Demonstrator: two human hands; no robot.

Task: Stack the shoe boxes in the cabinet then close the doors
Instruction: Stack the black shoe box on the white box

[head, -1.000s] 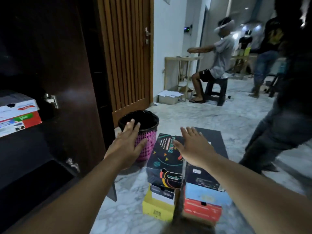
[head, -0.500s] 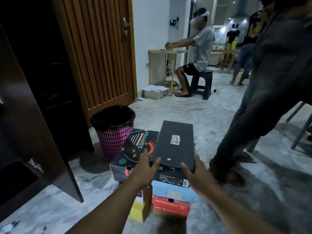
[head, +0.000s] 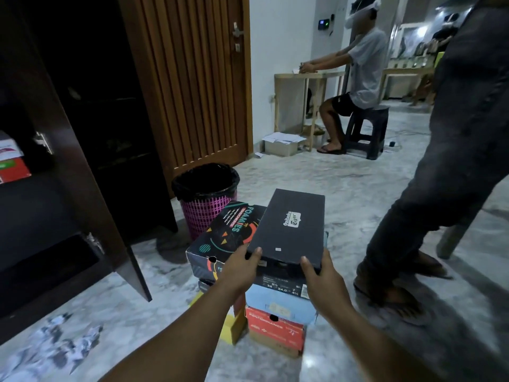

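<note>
Floor stack: hands (head: 281, 268) now grip black box (head: 289, 227).

Marble floor (head: 344, 194), slatted wood door (head: 190, 78) (dim)

We're seeing a black box (head: 289, 227) w/ white logo, a dark box (head: 225, 235) showing teal lettering & orange shapes — pink mesh bin (head: 205, 213), black liner.

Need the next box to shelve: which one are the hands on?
The plain black box topping the right pile, gripped by both hands; no other box is touched.
</note>
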